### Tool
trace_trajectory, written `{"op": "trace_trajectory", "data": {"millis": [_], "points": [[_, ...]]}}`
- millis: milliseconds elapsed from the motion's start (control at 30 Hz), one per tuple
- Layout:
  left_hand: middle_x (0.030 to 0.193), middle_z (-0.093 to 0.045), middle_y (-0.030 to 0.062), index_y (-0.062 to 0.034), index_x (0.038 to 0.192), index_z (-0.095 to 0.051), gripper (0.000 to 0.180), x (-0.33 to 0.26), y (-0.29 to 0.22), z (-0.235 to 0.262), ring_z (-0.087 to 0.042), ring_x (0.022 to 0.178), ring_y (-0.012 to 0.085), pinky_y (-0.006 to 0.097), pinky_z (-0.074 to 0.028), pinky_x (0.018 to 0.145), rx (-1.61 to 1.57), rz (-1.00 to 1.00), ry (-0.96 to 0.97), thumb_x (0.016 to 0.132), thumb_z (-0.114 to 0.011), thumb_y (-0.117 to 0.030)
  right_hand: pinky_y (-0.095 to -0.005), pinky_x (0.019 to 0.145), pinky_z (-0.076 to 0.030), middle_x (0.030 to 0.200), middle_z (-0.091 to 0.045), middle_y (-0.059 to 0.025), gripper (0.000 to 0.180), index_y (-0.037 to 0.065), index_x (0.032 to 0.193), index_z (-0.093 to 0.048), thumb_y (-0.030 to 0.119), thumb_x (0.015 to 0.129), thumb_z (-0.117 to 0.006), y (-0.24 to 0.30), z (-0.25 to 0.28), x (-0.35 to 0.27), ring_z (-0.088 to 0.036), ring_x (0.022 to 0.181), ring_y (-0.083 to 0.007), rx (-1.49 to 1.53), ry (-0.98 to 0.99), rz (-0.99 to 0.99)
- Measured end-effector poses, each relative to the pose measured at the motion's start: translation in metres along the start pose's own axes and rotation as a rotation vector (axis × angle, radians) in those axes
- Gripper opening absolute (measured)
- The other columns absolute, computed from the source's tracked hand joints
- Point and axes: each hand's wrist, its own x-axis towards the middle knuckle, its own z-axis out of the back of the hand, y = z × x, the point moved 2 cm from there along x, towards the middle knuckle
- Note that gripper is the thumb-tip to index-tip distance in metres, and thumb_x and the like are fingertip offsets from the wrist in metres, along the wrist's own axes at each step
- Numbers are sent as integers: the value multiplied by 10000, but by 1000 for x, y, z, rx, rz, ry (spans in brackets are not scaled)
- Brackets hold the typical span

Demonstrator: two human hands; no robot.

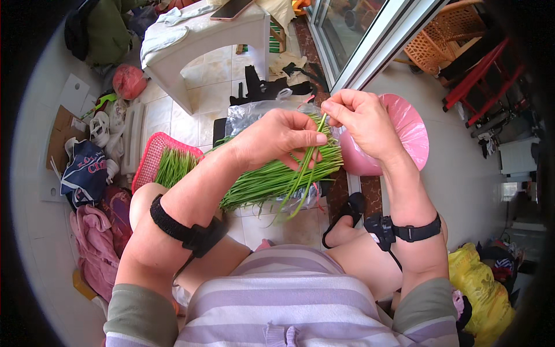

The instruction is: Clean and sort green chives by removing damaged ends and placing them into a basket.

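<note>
A few long green garlic chive stalks (303, 176) hang from my left hand (278, 137), which is closed round them with the thumb pressed along their upper part. At their pale upper ends, my right hand (363, 124) pinches with thumb and forefinger. Beneath both hands lies a large pile of garlic chives (260, 184) on clear plastic sheeting (245, 117). To the left, a pink mesh basket (149, 157) holds more chives (175, 166) in an even bunch. Close to my right wrist stands a round container with a pink plastic bag (411, 132) over it.
A white stool (214, 36) with a phone (232, 8) and cloths stands ahead. A sliding glass door frame (370, 55) runs along the right. Bags, a cardboard box (65, 133) and pink cloth (95, 243) line the left wall. At lower right sits a yellow bag (477, 295).
</note>
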Motion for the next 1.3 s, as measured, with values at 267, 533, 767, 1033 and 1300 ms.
{"op": "trace_trajectory", "data": {"millis": [267, 533, 767, 1033, 1300], "points": [[827, -681, 55, -36, 947, -647, 201, 0, -3, 1, -647, 706, 112, 223, -522, 576, 10, -18, 50, 910, -599, -227, -296, 566, -456, 637, -607, -75, 306, -14, 767, -612, 258, 901, -566, -1, 3, 1, -566, 592, -120, -179, -145, -36], [888, -677, 62, -35, 1014, -608, 248, -2, -3, 1, -658, 768, 134, 253, -506, 625, -21, 10, 69, 952, -505, -252, -233, 678, -485, 823, -661, -53, 199, -8, 969, -665, 168, 886, -624, -4, 10, -3, -600, 713, -101, 366, 0, -165], [850, -676, 65, -42, 993, -613, 217, 0, -4, -3, -667, 724, 142, 220, -509, 585, -56, 43, 122, 950, -524, -235, -218, 659, -468, 797, -651, -34, 172, -7, 897, -658, 162, 874, -635, -3, -2, -9, -569, 692, -75, 364, 73, -135], [773, -669, 43, -25, 975, -636, 230, 2, -4, -3, -644, 674, 111, 212, -492, 568, 82, -104, 88, 937, -557, -238, -356, 586, -447, 633, -574, -124, 309, -1, 813, -583, 270, 932, -494, -9, -4, -8, -577, 592, -234, -133, -57, 27], [775, -671, 51, -20, 970, -640, 250, 0, -5, -1, -646, 675, 116, 214, -500, 581, 73, -33, 45, 946, -541, -248, -237, 600, -469, 748, -628, -10, 184, 22, 865, -640, 195, 906, -590, -6, 10, -7, -583, 689, -86, 258, -124, -50]]}}
